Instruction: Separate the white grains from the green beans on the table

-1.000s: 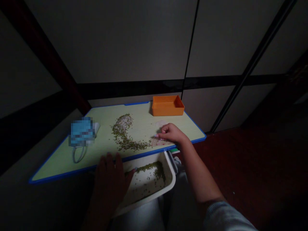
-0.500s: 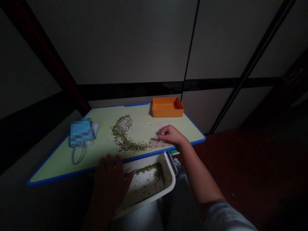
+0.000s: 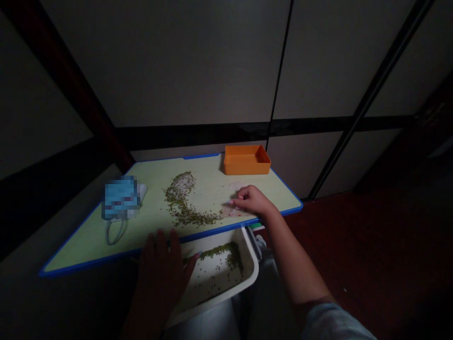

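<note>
Small green grains (image 3: pixel 193 216) lie in a curved band on a pale yellow tabletop (image 3: pixel 148 172) with a blue rim. Paler bits (image 3: pixel 184 182) are mixed in at the far end of the band. My right hand (image 3: pixel 252 199) is closed with curled fingers at the band's right end, over a pinkish patch on the tabletop; anything between thumb and finger is too small to make out. My left hand (image 3: pixel 163 257) rests with fingers stretched out at the near edge, its thumb over a white tub (image 3: pixel 250 274). More green grains (image 3: pixel 231 255) lie inside that tub, below the table edge.
An orange open box (image 3: pixel 247 167) stands at the back right of the table. On the left lies a blurred blue object (image 3: pixel 121 196) with a grey loop (image 3: pixel 116 231). Cupboard panels (image 3: pixel 194 66) rise right behind the table. Dark red floor (image 3: pixel 339 241) shows on the right.
Both hands keep nearly the same place and pose. The whole view has shifted by a few pixels, and the grains look unchanged.
</note>
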The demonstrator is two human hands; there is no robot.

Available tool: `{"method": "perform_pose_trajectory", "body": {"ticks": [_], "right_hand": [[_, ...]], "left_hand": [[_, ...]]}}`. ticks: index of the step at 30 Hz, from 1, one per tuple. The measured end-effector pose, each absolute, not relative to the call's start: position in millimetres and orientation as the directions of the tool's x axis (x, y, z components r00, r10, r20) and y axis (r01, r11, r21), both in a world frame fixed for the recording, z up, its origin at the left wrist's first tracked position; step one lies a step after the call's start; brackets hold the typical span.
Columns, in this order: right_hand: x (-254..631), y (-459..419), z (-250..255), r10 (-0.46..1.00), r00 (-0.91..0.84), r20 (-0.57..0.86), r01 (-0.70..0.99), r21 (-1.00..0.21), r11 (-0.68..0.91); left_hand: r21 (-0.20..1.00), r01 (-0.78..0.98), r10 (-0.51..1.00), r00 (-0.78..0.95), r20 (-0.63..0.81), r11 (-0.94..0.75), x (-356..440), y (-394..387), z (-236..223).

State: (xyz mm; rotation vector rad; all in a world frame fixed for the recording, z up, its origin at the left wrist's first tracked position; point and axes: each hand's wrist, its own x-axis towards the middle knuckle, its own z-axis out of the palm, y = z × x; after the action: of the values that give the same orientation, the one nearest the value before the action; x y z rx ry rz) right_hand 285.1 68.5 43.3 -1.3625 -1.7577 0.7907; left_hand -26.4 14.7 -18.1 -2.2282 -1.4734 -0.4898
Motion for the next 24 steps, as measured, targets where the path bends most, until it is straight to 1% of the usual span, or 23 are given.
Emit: {"method": "perform_pose_trajectory", "body": {"ticks": [2, 5, 9, 14, 18, 24], "right_hand": [[285.2, 68.5, 43.2, 0.97, -0.131, 0.203, 0.486, -0.84, 0.241], [284.9, 68.8, 42.4, 0.968, -0.179, 0.175, 0.478, -0.845, 0.241], [284.8, 70.1, 41.2, 0.963, -0.206, 0.175, 0.508, -0.821, 0.258], [285.3, 70.6, 41.8, 0.971, -0.159, 0.181, 0.542, -0.805, 0.239], [284.8, 70.4, 42.9, 0.975, -0.094, 0.201, 0.568, -0.794, 0.218], [279.7, 67.3, 49.5, 0.971, -0.108, 0.214, 0.619, -0.75, 0.234]], "left_hand": [[-0.143, 0.922, 0.768, 0.38, 0.515, -0.36, -26.3, 14.5, -17.9], [-0.137, 0.924, 0.771, 0.375, 0.514, -0.358, -26.7, 14.4, -16.8], [-0.141, 0.926, 0.781, 0.372, 0.501, -0.351, -27.1, 14.4, -15.2], [-0.153, 0.928, 0.775, 0.368, 0.514, -0.339, -26.5, 13.3, -15.7], [-0.131, 0.937, 0.787, 0.344, 0.512, -0.324, -26.1, 13.8, -17.4], [-0.151, 0.935, 0.792, 0.352, 0.499, -0.32, -25.8, 15.7, -17.5]]}}
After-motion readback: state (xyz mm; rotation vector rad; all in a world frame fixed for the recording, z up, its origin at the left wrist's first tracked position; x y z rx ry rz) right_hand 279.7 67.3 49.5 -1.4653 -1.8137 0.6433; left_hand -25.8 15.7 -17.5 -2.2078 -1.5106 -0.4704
